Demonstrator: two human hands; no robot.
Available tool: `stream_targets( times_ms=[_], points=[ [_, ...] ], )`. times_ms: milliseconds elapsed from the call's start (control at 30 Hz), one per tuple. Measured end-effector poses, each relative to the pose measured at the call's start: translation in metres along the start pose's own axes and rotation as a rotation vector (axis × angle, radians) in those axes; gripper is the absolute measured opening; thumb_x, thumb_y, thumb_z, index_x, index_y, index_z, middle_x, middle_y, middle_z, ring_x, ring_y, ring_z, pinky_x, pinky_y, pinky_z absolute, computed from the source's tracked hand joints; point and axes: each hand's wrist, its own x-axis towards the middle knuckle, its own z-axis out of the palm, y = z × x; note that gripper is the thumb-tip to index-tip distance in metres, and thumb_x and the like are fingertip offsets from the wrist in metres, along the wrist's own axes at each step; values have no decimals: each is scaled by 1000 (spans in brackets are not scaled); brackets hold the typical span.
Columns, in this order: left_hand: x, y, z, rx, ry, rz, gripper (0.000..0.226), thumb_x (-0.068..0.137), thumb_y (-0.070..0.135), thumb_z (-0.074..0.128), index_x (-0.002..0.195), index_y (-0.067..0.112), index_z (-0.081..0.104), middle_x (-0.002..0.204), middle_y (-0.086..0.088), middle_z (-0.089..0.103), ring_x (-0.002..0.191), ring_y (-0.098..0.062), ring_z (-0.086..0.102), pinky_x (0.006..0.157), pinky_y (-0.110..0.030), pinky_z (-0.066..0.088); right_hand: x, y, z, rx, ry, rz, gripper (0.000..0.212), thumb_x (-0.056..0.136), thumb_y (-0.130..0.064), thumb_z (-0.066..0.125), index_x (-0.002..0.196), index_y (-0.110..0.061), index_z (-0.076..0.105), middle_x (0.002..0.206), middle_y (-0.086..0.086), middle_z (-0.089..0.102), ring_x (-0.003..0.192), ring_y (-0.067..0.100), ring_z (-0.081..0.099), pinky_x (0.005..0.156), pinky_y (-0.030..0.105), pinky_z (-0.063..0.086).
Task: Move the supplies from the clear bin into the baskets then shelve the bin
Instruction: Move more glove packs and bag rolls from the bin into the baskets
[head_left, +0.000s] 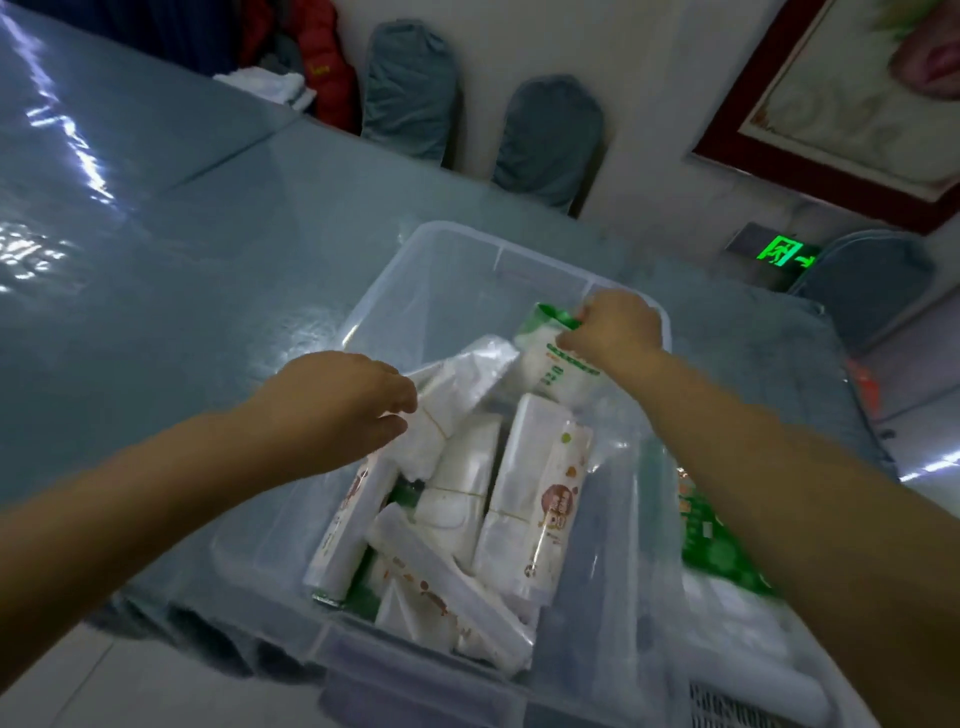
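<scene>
The clear bin (441, 249) stands on the blue-grey table near its front edge, holding several white tissue packs (540, 483). My left hand (337, 405) grips a white pack in clear wrap (457, 384) at the bin's left side. My right hand (613, 327) is closed on the top of a green-and-white pack (550, 358) at the bin's far right corner, lifting it upright. No basket is in view.
The table (156, 260) stretches far and left under a shiny cover. Grey-covered chair backs (545, 140) stand along its far edge. A green-printed bag (717, 545) lies right of the bin. A framed picture (857, 93) hangs on the wall.
</scene>
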Motion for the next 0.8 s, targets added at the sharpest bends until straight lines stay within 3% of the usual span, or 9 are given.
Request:
stream_targets(
  times_ms=[100,200,300,400,500,567,633,700,800],
  points=[
    [19,24,-10,-35,65,42,27,87,40,51,112,34,57,110,12,63,99,-12,58,72,-24,44,-16,7,-41,118,125,-3,23,67,-37,74,77,-17,69,84,9,68,82,29,62,67,32,46],
    [41,58,-20,-114,192,107,38,84,41,56,120,30,53,117,6,61,104,-17,56,79,-32,48,-35,11,-73,345,178,35,24,63,-37,76,63,-18,61,72,5,68,70,25,65,60,33,49],
    [57,91,-24,-192,289,123,71,73,52,65,133,25,38,129,1,53,109,-20,52,85,-36,45,-54,11,-90,730,185,83,21,64,-26,77,62,-18,58,72,9,71,65,25,69,63,41,58],
    [61,117,-19,-310,338,79,95,61,61,69,137,20,28,131,-1,48,109,-21,50,85,-38,45,-71,12,-95,1056,179,136,14,69,-12,75,67,-16,62,76,15,72,59,22,70,54,37,59],
    [65,131,-15,-298,516,71,64,69,40,69,123,18,42,115,-5,58,90,-24,58,61,-31,41,-81,19,-95,1221,222,205,13,73,-9,74,72,-13,62,72,9,70,57,19,69,54,33,58],
    [71,132,-19,-329,610,42,30,79,27,61,108,20,53,100,-6,65,78,-28,61,56,-29,35,-84,30,-98,1301,268,239,12,76,-13,73,77,-11,61,77,12,68,65,23,68,63,40,60],
    [79,132,-24,-421,639,-12,12,85,22,54,97,19,57,89,-7,67,72,-28,60,56,-31,39,-90,44,-105,1417,258,203,14,84,-24,67,81,-12,60,77,9,68,68,21,69,60,37,59],
    [87,137,-31,-631,635,-77,9,85,17,52,90,22,57,82,-1,66,72,-21,60,59,-29,44,-95,63,-108,1395,290,151,22,87,-36,62,80,-15,59,75,4,70,68,17,70,55,30,56],
    [98,157,-47,-993,614,-91,20,80,10,56,85,29,60,79,11,66,77,-8,63,63,-20,50,-102,95,-103,1128,440,159,22,85,-40,62,76,-20,57,78,1,67,70,13,63,63,31,52]
  ],
)
